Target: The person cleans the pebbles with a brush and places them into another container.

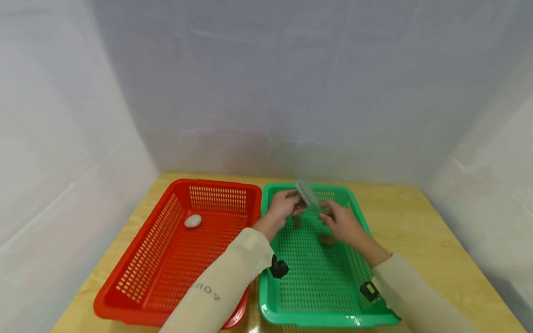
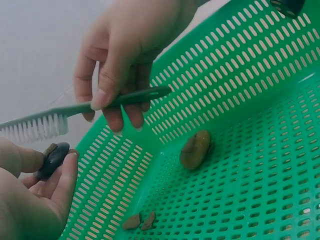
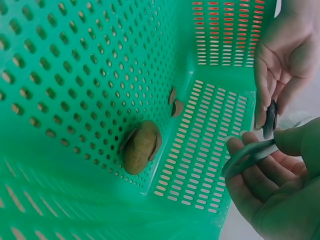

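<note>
dark stone (image 2: 52,159) pinched in left hand (image 2: 30,200) fingers, right hand (image 2: 125,45) fingers gripping brush (image 2: 75,112)

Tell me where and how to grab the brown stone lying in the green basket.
Pinch the brown stone across its narrow width, coming straight down from above. It lies flat and alone on the floor of the green basket, an elongated oval, so its long sides are probably the easiest to reach. Both the left hand and the right hand are occupied.
</note>
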`<state>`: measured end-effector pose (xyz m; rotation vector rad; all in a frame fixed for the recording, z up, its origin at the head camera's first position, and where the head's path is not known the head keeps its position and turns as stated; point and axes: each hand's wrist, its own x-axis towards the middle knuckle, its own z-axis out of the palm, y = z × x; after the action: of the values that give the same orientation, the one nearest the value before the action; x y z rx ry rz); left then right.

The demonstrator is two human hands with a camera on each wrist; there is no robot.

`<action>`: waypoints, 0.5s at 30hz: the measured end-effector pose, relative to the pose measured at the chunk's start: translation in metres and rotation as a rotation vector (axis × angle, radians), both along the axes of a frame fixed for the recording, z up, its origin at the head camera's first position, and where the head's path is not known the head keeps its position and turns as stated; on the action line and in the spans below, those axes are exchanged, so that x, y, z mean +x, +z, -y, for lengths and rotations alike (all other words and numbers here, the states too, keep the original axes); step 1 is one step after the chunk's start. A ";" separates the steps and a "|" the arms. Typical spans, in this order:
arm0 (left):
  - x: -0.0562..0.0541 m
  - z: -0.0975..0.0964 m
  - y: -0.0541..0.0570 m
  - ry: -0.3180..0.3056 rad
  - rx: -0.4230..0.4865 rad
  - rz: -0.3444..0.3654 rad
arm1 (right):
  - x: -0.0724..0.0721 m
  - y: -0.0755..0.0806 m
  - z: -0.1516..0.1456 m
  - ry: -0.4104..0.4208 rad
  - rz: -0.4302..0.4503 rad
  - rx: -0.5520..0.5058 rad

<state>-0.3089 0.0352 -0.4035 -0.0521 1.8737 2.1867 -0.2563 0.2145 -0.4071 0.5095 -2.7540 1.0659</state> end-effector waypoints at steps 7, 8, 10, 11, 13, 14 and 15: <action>0.002 -0.003 0.000 -0.018 -0.009 0.003 | 0.003 0.000 -0.001 0.004 0.008 0.010; 0.003 -0.003 0.000 -0.021 -0.008 -0.001 | 0.003 0.000 -0.001 0.005 0.003 0.012; 0.003 -0.003 0.002 -0.033 -0.006 -0.003 | 0.003 0.001 -0.001 0.001 -0.006 0.011; 0.002 -0.002 0.002 -0.041 -0.004 -0.002 | 0.003 0.001 0.000 0.001 -0.008 0.007; 0.002 -0.001 0.002 -0.056 -0.004 -0.001 | 0.003 0.001 0.001 0.006 -0.013 0.013; 0.002 -0.001 0.002 -0.063 -0.004 0.001 | 0.002 0.001 0.001 0.012 -0.014 0.019; 0.002 0.000 0.001 -0.069 -0.004 0.005 | 0.002 0.001 0.001 0.017 -0.016 0.028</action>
<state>-0.3073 0.0352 -0.4020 0.0065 1.8494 2.1351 -0.2542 0.2132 -0.4060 0.5440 -2.7590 1.0232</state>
